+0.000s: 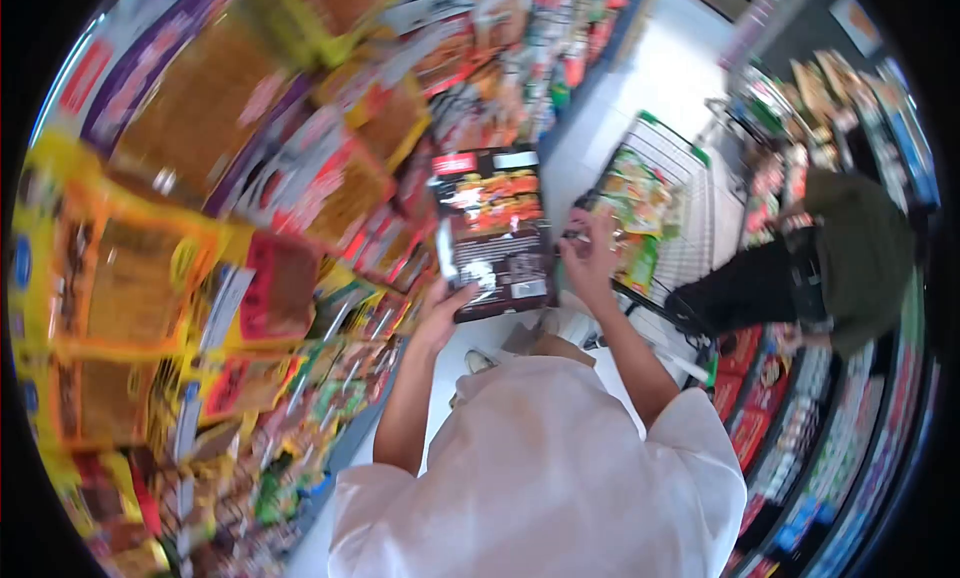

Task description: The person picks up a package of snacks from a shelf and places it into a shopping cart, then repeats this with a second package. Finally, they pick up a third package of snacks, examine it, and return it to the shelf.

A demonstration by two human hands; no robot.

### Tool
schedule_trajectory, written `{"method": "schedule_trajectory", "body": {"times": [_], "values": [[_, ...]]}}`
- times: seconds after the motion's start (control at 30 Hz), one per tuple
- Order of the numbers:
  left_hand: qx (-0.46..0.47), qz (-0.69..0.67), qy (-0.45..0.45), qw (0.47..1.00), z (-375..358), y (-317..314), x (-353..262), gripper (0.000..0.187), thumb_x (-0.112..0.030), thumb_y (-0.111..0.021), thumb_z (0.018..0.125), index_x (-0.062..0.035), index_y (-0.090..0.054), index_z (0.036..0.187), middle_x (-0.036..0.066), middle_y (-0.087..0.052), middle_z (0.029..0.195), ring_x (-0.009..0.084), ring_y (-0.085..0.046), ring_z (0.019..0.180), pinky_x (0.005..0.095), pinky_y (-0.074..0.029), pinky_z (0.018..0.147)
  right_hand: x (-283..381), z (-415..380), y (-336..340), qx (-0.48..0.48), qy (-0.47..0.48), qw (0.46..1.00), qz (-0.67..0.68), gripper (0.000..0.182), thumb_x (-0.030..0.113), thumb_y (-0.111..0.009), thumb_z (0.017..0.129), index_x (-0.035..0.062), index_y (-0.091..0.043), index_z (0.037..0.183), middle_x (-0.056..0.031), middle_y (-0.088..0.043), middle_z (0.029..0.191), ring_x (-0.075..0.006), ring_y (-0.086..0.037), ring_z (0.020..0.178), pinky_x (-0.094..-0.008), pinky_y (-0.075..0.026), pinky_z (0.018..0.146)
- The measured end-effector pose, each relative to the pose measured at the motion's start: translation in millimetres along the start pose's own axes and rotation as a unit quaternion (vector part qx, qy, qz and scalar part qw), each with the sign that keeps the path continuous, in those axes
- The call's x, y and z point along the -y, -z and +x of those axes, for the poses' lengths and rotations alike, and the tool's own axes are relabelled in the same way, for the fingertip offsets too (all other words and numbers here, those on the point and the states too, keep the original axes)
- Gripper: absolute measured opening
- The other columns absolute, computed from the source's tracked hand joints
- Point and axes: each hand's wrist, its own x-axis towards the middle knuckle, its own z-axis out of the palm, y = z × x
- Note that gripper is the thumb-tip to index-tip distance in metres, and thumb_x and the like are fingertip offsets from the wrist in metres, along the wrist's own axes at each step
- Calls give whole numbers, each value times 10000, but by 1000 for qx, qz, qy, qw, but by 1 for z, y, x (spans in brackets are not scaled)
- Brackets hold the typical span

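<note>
A dark printed food package (492,240), with a red label and pictures of food on its face, is held up in front of my body. My left hand (437,316) grips its lower left corner, thumb on the front. My right hand (592,250) is close to the package's right edge with its fingers bent. Something small and dark shows at those fingertips, too blurred to name. Just beyond my right hand stands a shopping cart (690,213) with bright green and yellow packets (640,198) in it.
On the left, a tall shelf display holds several packaged foods (135,288) in yellow, orange and red. To the right, a person in a dark green top (865,263) stands beside the cart, near shelves of packaged goods (800,458). Pale floor (600,108) runs between the shelves.
</note>
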Motion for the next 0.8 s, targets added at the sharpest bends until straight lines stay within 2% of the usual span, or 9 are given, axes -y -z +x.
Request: {"method": "schedule_trajectory", "body": {"times": [0.13, 0.17, 0.2, 0.27, 0.33, 0.47, 0.63, 0.73, 0.8], "values": [[-54, 195, -74, 977, 1, -31, 0, 309, -147, -617, 958, -24, -558, 1236, 23, -650, 1032, 109, -591, 910, 262, -466, 845, 4, -23, 7, -25, -18, 999, 36, 318, 77, -631, 898, 81, -560, 1208, -100, -560, 1202, -192, -558, 1095, -320, -475, 883], [-49, 185, -97, 977, 2, -46, 4, 302, -126, -599, 966, -9, -550, 1240, 44, -651, 1071, 107, -595, 940, 259, -468, 856, -6, -27, -2, -31, 123, 992, 28, 362, 138, -653, 915, 66, -541, 1252, -119, -540, 1260, -241, -534, 1174, -353, -440, 971], [-30, 225, -135, 964, 8, -51, 14, 327, -114, -584, 971, 13, -533, 1268, 53, -650, 1108, 126, -606, 968, 271, -468, 885, 24, -32, 3, 53, 0, 996, 67, 494, 233, -664, 923, 25, -481, 1331, -163, -500, 1326, -296, -479, 1255, -375, -371, 1060], [-7, 310, -172, 935, 10, -80, 22, 362, -74, -587, 952, 41, -513, 1288, 108, -631, 1149, 181, -610, 1016, 283, -475, 880, 14, -38, -6, 89, 19, 992, 90, 712, 321, -680, 905, -27, -344, 1427, -207, -448, 1377, -312, -432, 1298, -374, -318, 1105], [53, 471, -312, 823, 5, -119, 12, 588, 6, -678, 823, 10, -464, 1371, 196, -484, 1267, 332, -549, 1121, 324, -489, 886, 24, -38, -7, 90, 9, 985, 147, 787, 348, -692, 892, -38, -295, 1450, -217, -426, 1395, -299, -418, 1308, -368, -302, 1114], [100, 510, -303, 799, 15, -140, 15, 691, -88, -758, 776, -36, -465, 1399, 160, -456, 1308, 345, -478, 1208, 395, -420, 993, 23, -18, 23, 135, -138, 951, 243, 797, 283, -689, 889, -23, -251, 1481, -131, -515, 1316, -189, -525, 1146, -319, -419, 994], [82, 576, -336, 741, 28, -134, -1, 756, -116, -770, 789, -36, -396, 1441, 191, -412, 1377, 320, -421, 1285, 425, -383, 1043, -12, -2, 34, 84, -224, 881, 409, 281, 177, -639, 914, -3, -611, 1127, -13, -661, 996, -87, -598, 889, -269, -489, 815], [-19, 459, -334, 823, 35, -135, -18, 750, -86, -740, 827, -23, -344, 1461, 198, -423, 1382, 273, -419, 1299, 399, -397, 1046, 33, 22, 74, 157, -282, 911, 257, 287, 190, -656, 916, -1, -617, 1127, -16, -672, 1010, -85, -611, 877, -271, -496, 804], [-8, 349, -256, 902, 44, -119, -16, 736, -42, -713, 851, -16, -311, 1467, 135, -527, 1291, 202, -515, 1191, 340, -436, 1000, 15, 37, 69, 207, -171, 905, 330, 338, 230, -690, 908, 3, -613, 1147, -15, -672, 1034, -78, -614, 914, -271, -499, 810]]}}
